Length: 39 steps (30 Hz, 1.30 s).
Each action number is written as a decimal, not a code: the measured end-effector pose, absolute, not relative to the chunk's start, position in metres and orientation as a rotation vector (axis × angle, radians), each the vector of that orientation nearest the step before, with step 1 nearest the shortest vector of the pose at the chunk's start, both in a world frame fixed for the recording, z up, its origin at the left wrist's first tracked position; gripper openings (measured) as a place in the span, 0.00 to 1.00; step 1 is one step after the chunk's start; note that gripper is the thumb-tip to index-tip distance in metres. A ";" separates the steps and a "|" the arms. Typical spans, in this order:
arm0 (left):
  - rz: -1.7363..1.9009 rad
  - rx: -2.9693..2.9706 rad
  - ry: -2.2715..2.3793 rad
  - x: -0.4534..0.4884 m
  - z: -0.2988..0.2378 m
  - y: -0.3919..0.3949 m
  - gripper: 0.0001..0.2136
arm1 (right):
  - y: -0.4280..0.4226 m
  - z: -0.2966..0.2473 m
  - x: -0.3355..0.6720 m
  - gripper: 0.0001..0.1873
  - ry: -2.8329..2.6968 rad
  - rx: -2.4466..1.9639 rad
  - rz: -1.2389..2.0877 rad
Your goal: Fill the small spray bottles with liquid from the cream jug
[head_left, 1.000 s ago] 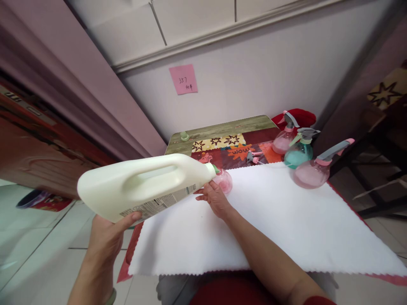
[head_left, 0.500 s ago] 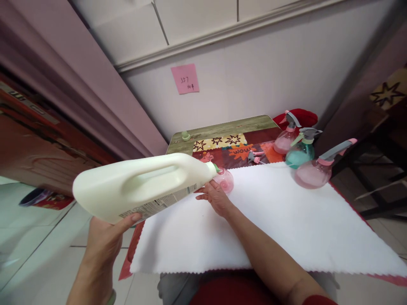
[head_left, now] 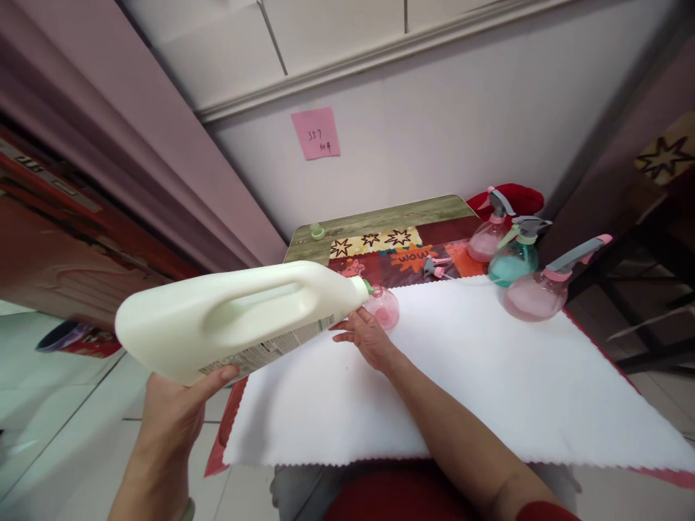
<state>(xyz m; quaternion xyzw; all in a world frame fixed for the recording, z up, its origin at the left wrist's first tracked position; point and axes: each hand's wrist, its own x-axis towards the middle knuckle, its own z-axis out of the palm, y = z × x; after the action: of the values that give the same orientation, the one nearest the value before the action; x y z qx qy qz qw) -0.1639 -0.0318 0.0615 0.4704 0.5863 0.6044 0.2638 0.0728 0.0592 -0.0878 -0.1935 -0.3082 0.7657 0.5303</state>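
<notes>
My left hand (head_left: 177, 409) grips the base of a big white jug (head_left: 233, 318) and holds it tipped nearly flat, its spout (head_left: 363, 287) at the mouth of a small round pink bottle (head_left: 383, 307). That bottle stands on a white cloth (head_left: 461, 376) with no spray head on it. My right hand (head_left: 366, 336) rests against the near side of the pink bottle, fingers curled round its left flank. Whether liquid is flowing cannot be seen.
Three spray bottles stand at the far right of the cloth: pink (head_left: 491, 235), teal (head_left: 513, 257) and a larger pink one (head_left: 535, 293). A loose spray head (head_left: 434, 269) and a green cap (head_left: 316, 231) lie on the patterned table. A pink note (head_left: 315, 134) hangs on the wall.
The jug's rear end has swung slightly left and its base has lifted a touch, while its spout stays at the pink bottle. My right hand has not moved.
</notes>
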 end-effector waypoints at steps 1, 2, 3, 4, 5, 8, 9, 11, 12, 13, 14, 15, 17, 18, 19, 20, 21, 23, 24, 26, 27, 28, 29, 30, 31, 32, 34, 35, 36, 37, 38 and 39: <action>1.636 1.268 1.583 -0.164 0.062 -0.032 0.30 | 0.059 -0.088 0.073 0.27 -0.736 -0.461 1.828; 1.636 1.266 1.581 -0.164 0.062 -0.032 0.30 | 0.059 -0.088 0.073 0.27 -0.737 -0.460 1.829; 1.634 1.266 1.581 -0.164 0.062 -0.032 0.29 | 0.059 -0.088 0.073 0.27 -0.738 -0.459 1.829; 1.630 1.268 1.583 -0.165 0.062 -0.032 0.29 | 0.059 -0.088 0.073 0.27 -0.739 -0.458 1.829; 1.627 1.270 1.587 -0.165 0.062 -0.032 0.29 | 0.059 -0.088 0.073 0.27 -0.739 -0.458 1.829; 1.623 1.284 1.608 -0.168 0.061 -0.033 0.29 | 0.059 -0.088 0.072 0.28 -0.736 -0.465 1.833; 1.621 1.287 1.617 -0.169 0.060 -0.033 0.30 | 0.059 -0.088 0.072 0.28 -0.733 -0.467 1.834; 1.616 1.284 1.631 -0.170 0.058 -0.034 0.31 | 0.059 -0.088 0.071 0.28 -0.729 -0.466 1.833; 1.615 1.279 1.632 -0.170 0.058 -0.035 0.31 | 0.059 -0.088 0.071 0.28 -0.728 -0.465 1.833; 1.615 1.274 1.632 -0.169 0.057 -0.035 0.31 | 0.059 -0.089 0.071 0.28 -0.726 -0.462 1.832; 1.615 1.270 1.631 -0.169 0.057 -0.035 0.31 | 0.059 -0.088 0.071 0.28 -0.726 -0.459 1.832; 1.613 1.268 1.628 -0.168 0.057 -0.035 0.31 | 0.059 -0.088 0.071 0.27 -0.725 -0.458 1.830; 1.608 1.270 1.618 -0.166 0.059 -0.034 0.31 | 0.059 -0.087 0.072 0.27 -0.725 -0.457 1.825; 1.607 1.275 1.607 -0.165 0.059 -0.033 0.31 | 0.059 -0.086 0.072 0.27 -0.726 -0.458 1.822; 1.605 1.282 1.593 -0.163 0.060 -0.033 0.31 | 0.058 -0.085 0.073 0.27 -0.726 -0.461 1.821; 1.604 1.290 1.581 -0.162 0.061 -0.032 0.31 | 0.058 -0.084 0.073 0.27 -0.723 -0.465 1.820; 1.602 1.295 1.576 -0.161 0.062 -0.032 0.32 | 0.058 -0.084 0.073 0.28 -0.720 -0.469 1.818; 1.603 1.296 1.584 -0.159 0.064 -0.032 0.32 | 0.057 -0.084 0.073 0.28 -0.715 -0.473 1.816; 1.601 1.292 1.590 -0.158 0.064 -0.032 0.31 | 0.057 -0.084 0.073 0.28 -0.716 -0.473 1.816; 1.597 1.281 1.595 -0.157 0.065 -0.032 0.31 | 0.058 -0.085 0.073 0.28 -0.721 -0.471 1.816; 1.595 1.275 1.594 -0.158 0.065 -0.032 0.31 | 0.058 -0.086 0.073 0.28 -0.724 -0.471 1.816; 1.591 1.271 1.596 -0.158 0.065 -0.031 0.31 | 0.059 -0.086 0.073 0.28 -0.726 -0.474 1.816; 1.589 1.269 1.603 -0.159 0.065 -0.031 0.31 | 0.059 -0.087 0.072 0.28 -0.727 -0.478 1.816; 1.589 1.267 1.614 -0.160 0.064 -0.031 0.30 | 0.059 -0.087 0.072 0.28 -0.727 -0.483 1.817; 1.591 1.265 1.625 -0.161 0.064 -0.031 0.31 | 0.059 -0.087 0.072 0.28 -0.726 -0.488 1.817; 1.588 1.264 1.634 -0.162 0.063 -0.030 0.31 | 0.059 -0.087 0.072 0.28 -0.725 -0.493 1.818; 1.580 1.262 1.643 -0.165 0.062 -0.030 0.31 | 0.059 -0.087 0.072 0.29 -0.726 -0.496 1.822; 1.580 1.258 1.644 -0.166 0.062 -0.029 0.31 | 0.058 -0.087 0.072 0.29 -0.728 -0.494 1.824; 1.578 1.252 1.645 -0.167 0.061 -0.029 0.31 | 0.058 -0.087 0.072 0.29 -0.731 -0.492 1.825; 1.576 1.247 1.644 -0.167 0.061 -0.029 0.31 | 0.058 -0.087 0.072 0.29 -0.733 -0.490 1.825; 1.576 1.243 1.642 -0.168 0.061 -0.029 0.31 | 0.057 -0.087 0.072 0.29 -0.734 -0.489 1.825; 1.578 1.239 1.636 -0.168 0.061 -0.029 0.32 | 0.057 -0.087 0.072 0.29 -0.733 -0.489 1.824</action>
<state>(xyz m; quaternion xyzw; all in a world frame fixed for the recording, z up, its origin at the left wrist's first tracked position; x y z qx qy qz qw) -0.1678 -0.0293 0.0613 0.4604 0.6080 0.5864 0.2728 0.0720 0.0573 -0.0866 -0.2050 -0.3068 0.7639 0.5295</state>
